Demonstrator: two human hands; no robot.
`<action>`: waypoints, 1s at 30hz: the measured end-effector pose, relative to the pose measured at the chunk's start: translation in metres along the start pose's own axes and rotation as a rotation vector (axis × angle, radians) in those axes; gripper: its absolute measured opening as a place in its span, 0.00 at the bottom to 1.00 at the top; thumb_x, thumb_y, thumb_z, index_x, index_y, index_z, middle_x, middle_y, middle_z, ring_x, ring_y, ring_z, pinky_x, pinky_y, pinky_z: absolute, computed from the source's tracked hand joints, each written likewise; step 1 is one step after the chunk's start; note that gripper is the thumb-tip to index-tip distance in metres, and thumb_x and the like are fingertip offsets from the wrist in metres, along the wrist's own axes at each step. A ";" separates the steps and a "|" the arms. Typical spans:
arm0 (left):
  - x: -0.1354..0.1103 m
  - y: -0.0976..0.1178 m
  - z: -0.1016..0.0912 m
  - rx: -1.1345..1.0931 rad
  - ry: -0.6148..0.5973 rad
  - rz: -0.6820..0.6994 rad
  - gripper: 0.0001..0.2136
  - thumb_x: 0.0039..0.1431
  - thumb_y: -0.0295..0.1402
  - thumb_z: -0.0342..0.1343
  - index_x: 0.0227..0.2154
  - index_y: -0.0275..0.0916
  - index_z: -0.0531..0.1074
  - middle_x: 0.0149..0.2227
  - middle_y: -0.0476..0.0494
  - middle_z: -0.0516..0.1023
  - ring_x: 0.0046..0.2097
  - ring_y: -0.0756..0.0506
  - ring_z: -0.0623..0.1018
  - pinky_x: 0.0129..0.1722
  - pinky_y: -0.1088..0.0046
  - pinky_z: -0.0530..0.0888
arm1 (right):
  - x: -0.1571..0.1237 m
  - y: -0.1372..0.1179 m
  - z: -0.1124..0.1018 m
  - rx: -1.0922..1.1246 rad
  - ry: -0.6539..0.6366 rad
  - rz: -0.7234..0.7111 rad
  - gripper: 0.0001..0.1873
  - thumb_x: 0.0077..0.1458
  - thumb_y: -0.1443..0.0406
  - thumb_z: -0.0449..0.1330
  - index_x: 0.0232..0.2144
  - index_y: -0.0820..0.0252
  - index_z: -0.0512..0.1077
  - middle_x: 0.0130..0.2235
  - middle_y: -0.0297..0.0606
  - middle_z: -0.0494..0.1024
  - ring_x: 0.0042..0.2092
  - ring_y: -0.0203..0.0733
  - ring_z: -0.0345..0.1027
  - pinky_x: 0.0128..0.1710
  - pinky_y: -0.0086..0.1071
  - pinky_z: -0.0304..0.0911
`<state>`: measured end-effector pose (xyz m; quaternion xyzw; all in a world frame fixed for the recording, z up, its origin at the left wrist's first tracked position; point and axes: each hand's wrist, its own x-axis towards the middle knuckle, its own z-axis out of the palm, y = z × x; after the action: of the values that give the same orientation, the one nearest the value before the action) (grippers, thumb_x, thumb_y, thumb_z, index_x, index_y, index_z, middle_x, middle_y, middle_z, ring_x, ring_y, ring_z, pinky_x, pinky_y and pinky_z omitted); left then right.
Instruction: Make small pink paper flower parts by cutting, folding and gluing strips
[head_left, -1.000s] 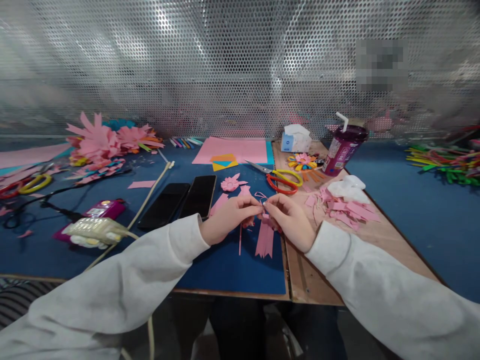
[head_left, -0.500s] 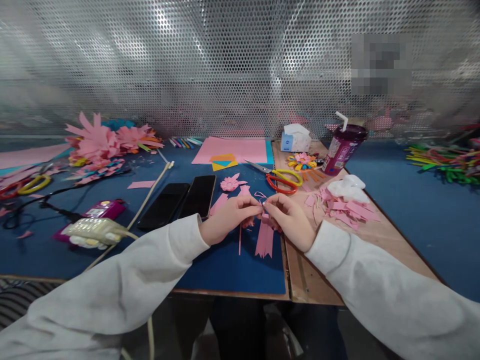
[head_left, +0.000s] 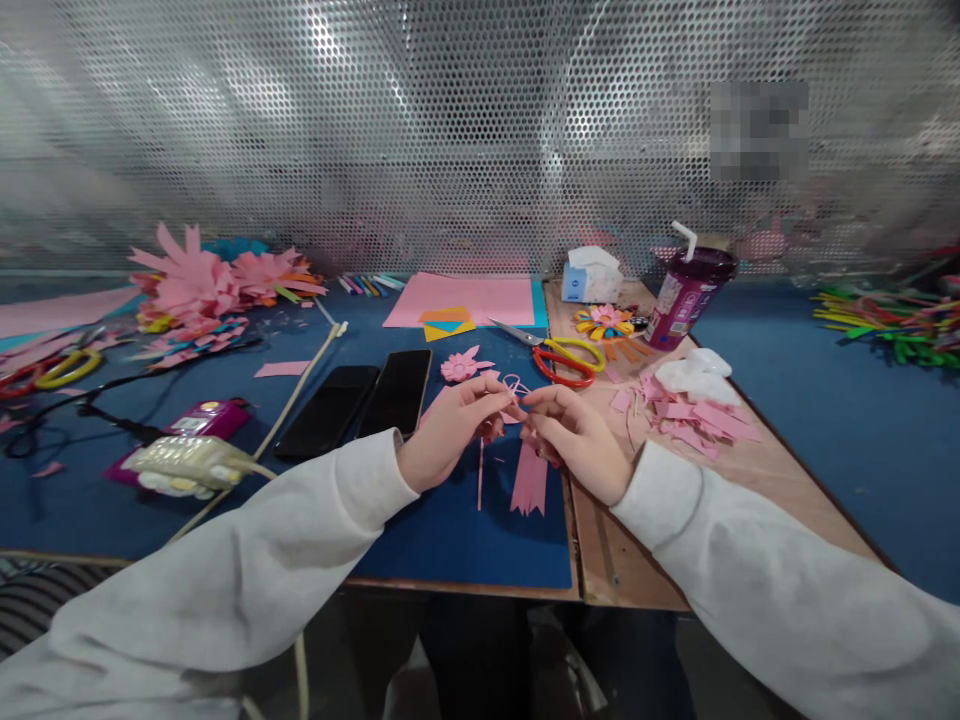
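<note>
My left hand [head_left: 457, 425] is closed, its thumb and forefinger pinching a thin pink paper strip [head_left: 514, 383] that curls into a small loop above the fingertips. Close beside it, my right hand [head_left: 581, 440] has its thumb and forefinger a little apart near the strip; its other fingers are curled and partly hidden. Below the hands are a fringed pink paper piece [head_left: 530, 480] and a narrow pink strip [head_left: 481, 475]. Just beyond lies a pink paper flower [head_left: 461, 366]. Scissors [head_left: 566, 360] with red and yellow handles rest past my right hand.
Two phones [head_left: 328, 410] lie to the left, near a cable [head_left: 292, 385] and a power strip [head_left: 191, 465]. Pink scraps [head_left: 697, 415], a purple cup [head_left: 682, 295] and a tissue pack [head_left: 591, 278] are on the right. Paper sheets [head_left: 472, 297] sit before the perforated metal wall [head_left: 450, 130].
My right thumb and forefinger have parted from their pinch and drawn slightly away from the left fingertips. The strip's loop has shifted slightly left and down, toward my left fingers.
</note>
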<state>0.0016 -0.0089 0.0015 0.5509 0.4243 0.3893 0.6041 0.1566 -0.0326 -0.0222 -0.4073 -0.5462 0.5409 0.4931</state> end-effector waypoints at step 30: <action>-0.004 0.003 -0.001 -0.014 -0.061 0.009 0.08 0.49 0.35 0.59 0.24 0.34 0.71 0.24 0.49 0.72 0.24 0.55 0.66 0.24 0.79 0.61 | -0.004 -0.002 0.001 -0.098 0.049 -0.072 0.09 0.52 0.58 0.55 0.31 0.58 0.66 0.25 0.31 0.73 0.19 0.30 0.57 0.19 0.28 0.55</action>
<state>-0.0002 -0.0121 0.0044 0.5601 0.4005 0.3779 0.6189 0.1562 -0.0366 -0.0204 -0.4243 -0.5742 0.4850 0.5050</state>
